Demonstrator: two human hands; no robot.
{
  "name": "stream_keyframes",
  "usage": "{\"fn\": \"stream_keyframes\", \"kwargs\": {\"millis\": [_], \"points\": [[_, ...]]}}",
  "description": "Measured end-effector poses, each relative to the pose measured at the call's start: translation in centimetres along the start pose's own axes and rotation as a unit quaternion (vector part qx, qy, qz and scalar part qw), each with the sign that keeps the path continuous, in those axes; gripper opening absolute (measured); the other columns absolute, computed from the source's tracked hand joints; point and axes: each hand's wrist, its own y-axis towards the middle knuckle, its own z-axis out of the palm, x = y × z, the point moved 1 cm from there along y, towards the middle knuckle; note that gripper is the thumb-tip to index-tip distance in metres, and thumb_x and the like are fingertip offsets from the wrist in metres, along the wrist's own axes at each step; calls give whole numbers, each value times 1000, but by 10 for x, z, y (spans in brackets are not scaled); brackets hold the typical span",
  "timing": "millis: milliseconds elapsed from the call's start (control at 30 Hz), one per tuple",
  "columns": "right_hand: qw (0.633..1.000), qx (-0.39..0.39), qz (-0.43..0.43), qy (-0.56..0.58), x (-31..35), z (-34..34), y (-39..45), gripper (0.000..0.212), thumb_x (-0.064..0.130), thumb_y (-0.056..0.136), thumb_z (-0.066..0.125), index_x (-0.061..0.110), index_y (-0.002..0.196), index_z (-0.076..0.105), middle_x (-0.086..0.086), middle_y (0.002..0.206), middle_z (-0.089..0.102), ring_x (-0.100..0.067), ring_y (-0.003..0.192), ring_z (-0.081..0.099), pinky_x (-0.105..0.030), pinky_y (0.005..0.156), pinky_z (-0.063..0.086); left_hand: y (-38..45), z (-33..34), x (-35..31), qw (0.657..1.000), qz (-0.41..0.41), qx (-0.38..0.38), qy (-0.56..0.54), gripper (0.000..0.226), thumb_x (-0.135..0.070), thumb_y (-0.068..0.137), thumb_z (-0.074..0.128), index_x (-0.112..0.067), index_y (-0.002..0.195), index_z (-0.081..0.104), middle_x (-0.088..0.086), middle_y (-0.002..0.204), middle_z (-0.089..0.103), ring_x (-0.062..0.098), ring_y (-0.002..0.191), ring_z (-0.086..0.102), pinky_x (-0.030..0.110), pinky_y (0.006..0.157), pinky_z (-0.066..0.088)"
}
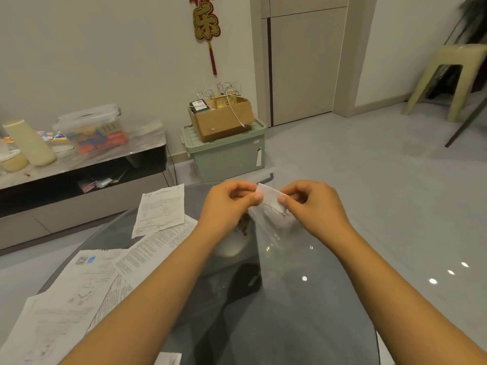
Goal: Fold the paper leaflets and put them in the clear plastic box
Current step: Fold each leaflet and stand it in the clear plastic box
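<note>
Lying nearest on the dark smoked-glass round tabletop (303,325), at its left edge, a loose overlapping spread of white printed paper leaflets (79,291) is recorded, unfolded and flat. One further creased white leaflet (160,209) is placed just beyond them, partly resting on the spread. Above the middle of the tabletop, a small folded white paper leaflet (270,197) is held in the air between both hands. The left hand (229,204) is curled, with thumb and forefinger pinched on the leaflet's left end; the right hand (313,206) is likewise curled and pinched on its right end. Directly beneath the hands a clear plastic box (274,233) is seen, its walls faint and its outline hard to trace; whether anything lies inside cannot be told. Beyond the tabletop, on the grey tiled floor (369,180), a pale green lidded storage bin (226,151) is set, with a brown cardboard carton (224,117) stacked on it.
</note>
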Motion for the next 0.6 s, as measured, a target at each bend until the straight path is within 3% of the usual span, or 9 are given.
{"fn": "stream_keyframes", "kwargs": {"millis": [67, 133, 233, 267, 400, 500, 600], "points": [[998, -65, 16, -20, -5, -8, 4, 5, 19, 86, 64, 21, 87, 68, 4, 74, 66, -5, 65, 57, -12, 58, 43, 7, 10, -2, 999, 34, -3, 18, 13, -18, 84, 69, -19, 97, 66, -8, 86, 69, -2, 74, 62, 8, 67, 47], [992, -114, 35, -31, -14, -14, 7, 6, 17, 87, 62, 17, 86, 68, 3, 74, 65, -6, 66, 57, -13, 58, 43, 14, 23, -3, 991, 83, 27, 103, 12, -20, 90, 61, -20, 100, 66, -11, 92, 66, -4, 81, 58, 5, 73, 43], [986, -147, 52, -54, -23, -16, 12, 12, 16, 87, 59, 13, 84, 70, -1, 76, 67, -16, 70, 61, -26, 63, 49, 25, 40, 1, 941, 157, 132, 268, 28, -24, 92, 45, -22, 109, 67, -10, 112, 65, 3, 104, 54, 20, 100, 33], [985, -151, 53, -65, -26, -17, 13, 14, 15, 87, 58, 12, 82, 70, -2, 77, 68, -18, 71, 61, -28, 65, 50, 30, 47, 1, 919, 177, 163, 313, 37, -28, 89, 38, -23, 111, 66, -10, 118, 63, 6, 111, 51, 25, 102, 25], [984, -138, 48, -98, -31, -13, 17, 17, 12, 85, 58, 9, 79, 72, -6, 75, 69, -23, 71, 63, -36, 67, 53, 38, 61, 1, 858, 229, 224, 401, 57, -30, 77, 24, -24, 120, 61, -9, 127, 58, 10, 116, 45, 28, 95, 20], [981, -135, 40, -131, -31, -10, 19, 15, 14, 86, 58, 10, 83, 73, -4, 78, 69, -23, 73, 63, -35, 66, 53, 42, 63, 5, 848, 241, 227, 413, 57, -31, 78, 22, -23, 120, 60, -8, 126, 56, 11, 115, 43, 27, 91, 21], [974, -133, 30, -181, -30, -6, 22, 16, 13, 87, 56, 9, 89, 71, -8, 88, 67, -24, 80, 61, -36, 69, 52, 42, 64, 8, 853, 238, 226, 405, 56, -33, 78, 21, -20, 115, 61, -6, 117, 56, 12, 109, 42, 33, 97, 27]]}}
